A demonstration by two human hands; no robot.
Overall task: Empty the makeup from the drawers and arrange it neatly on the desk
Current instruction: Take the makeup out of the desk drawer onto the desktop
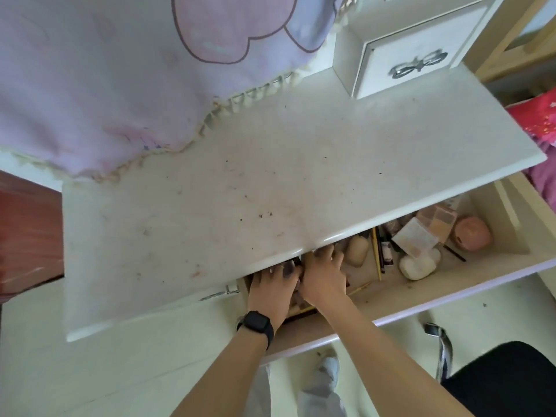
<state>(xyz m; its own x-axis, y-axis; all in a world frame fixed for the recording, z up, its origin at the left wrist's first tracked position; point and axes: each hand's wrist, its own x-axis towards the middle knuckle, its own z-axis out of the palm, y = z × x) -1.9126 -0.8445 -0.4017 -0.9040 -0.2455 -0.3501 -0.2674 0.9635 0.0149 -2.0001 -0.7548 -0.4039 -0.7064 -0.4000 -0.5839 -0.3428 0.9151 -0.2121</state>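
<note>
A wide drawer stands pulled out under the white desk top. Inside lie makeup items: a pink round compact, a white heart-shaped case, an eyeshadow palette, a beige sponge and several pencils. My left hand, with a black watch on the wrist, and my right hand are side by side in the drawer's left end, fingers reaching under the desk edge over dark items. Whether either hand grips something is hidden.
A lilac cloth hangs over the desk's back left. A small white drawer box with a bow handle sits at the back right. A black chair stands at my lower right, and a red and pink bedding lies to the right.
</note>
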